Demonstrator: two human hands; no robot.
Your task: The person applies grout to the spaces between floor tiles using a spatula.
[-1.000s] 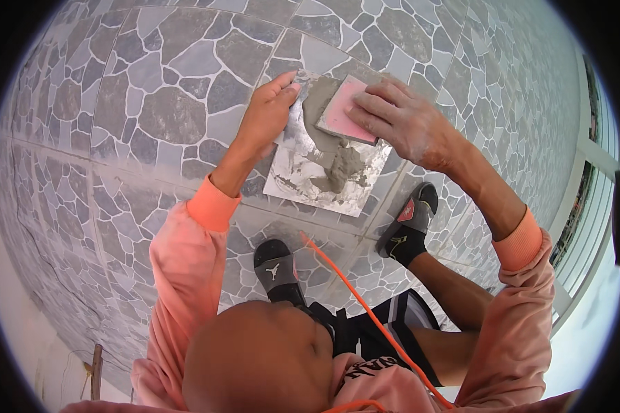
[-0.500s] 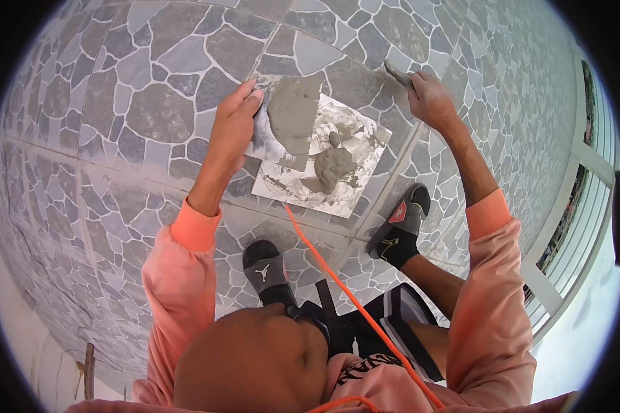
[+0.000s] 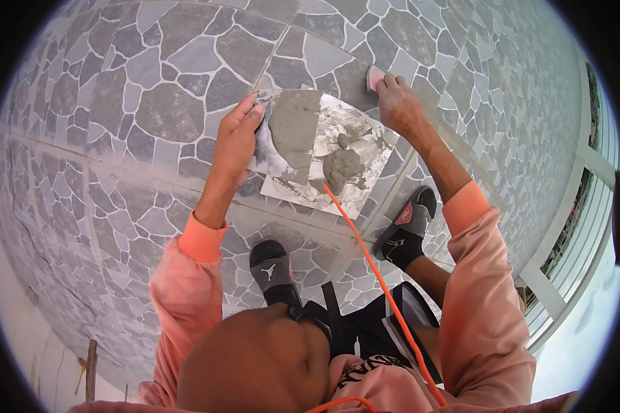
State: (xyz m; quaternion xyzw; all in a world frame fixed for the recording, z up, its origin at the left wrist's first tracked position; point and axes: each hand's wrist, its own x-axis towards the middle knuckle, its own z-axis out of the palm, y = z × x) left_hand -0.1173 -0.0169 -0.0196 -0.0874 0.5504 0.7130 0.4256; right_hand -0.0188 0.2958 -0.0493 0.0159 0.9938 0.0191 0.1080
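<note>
My left hand (image 3: 239,131) is closed on the left edge of a flat metal sheet (image 3: 263,148) carrying a smooth layer of grey wet mortar (image 3: 291,127). The sheet overlaps a white square board (image 3: 365,193) smeared with white and grey paste, which lies on the tiled floor with a lump of mortar (image 3: 343,166) on it. My right hand (image 3: 399,103) grips a small pad (image 3: 375,78) with a pink face, tilted above the floor just beyond the board's upper right.
The floor (image 3: 158,110) has grey irregular stone-pattern tiles with pale joints. My two feet in dark slides (image 3: 269,268) are below the board. A white railing (image 3: 579,206) runs along the right, a wooden stick (image 3: 91,365) stands at lower left, and an orange cord hangs across.
The pink pad has left the metal sheet and gone up and right with my right hand, then moved back leftward slightly. My left hand and sheet have shifted left, uncovering more board.
</note>
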